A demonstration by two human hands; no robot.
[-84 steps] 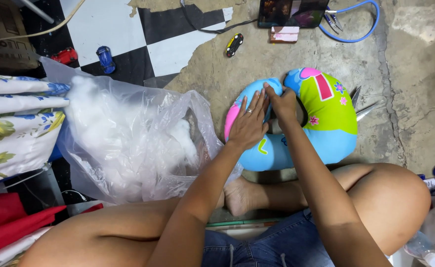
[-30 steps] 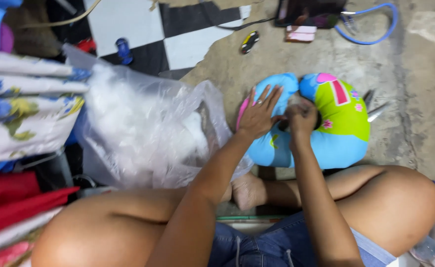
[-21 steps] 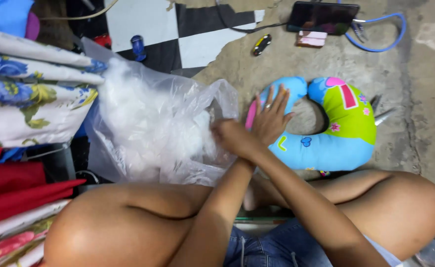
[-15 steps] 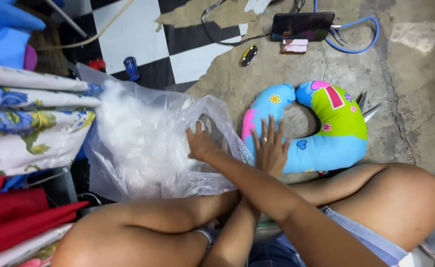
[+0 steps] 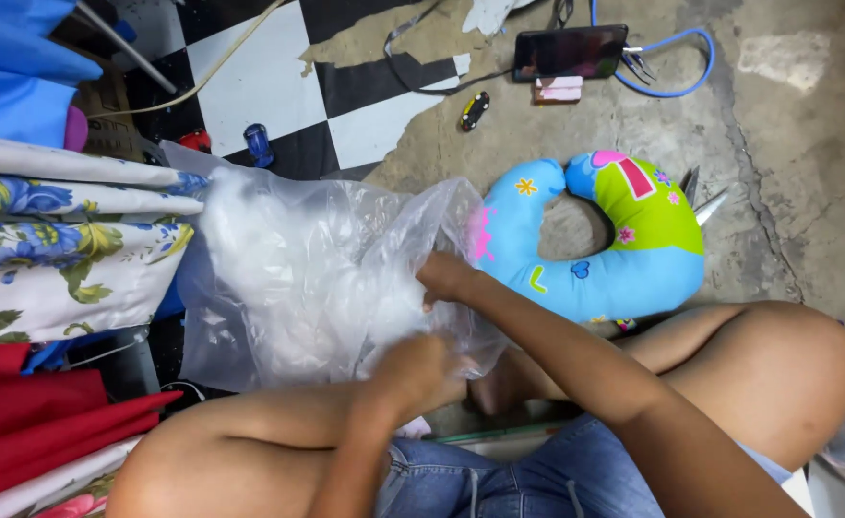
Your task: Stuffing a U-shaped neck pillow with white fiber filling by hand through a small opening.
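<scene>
Crinkly clear plastic bag point(image 5: 288, 278) of fluffy white stuffing, both hands' point(image 5: 446, 278) grip unclear inside its mouth.

One clear bag point(image 5: 288, 278) of white stuffing, one neck pillow point(image 5: 614, 240), one phone point(image 5: 568, 52), two hands point(image 5: 446, 278).

Scene evenly lit from overhead; bright, colours saturated. Soft shadow observed under the neck pillow point(image 5: 614, 254) and between the legs. Glare noted on the clear plastic bag point(image 5: 317, 278), where the white filling is washed out. Motion blur recorded on the left hand point(image 5: 413, 369); right hand point(image 5: 444, 278) slightly soft. Floor detail held sharp; mild stretching seen at frame edges
</scene>
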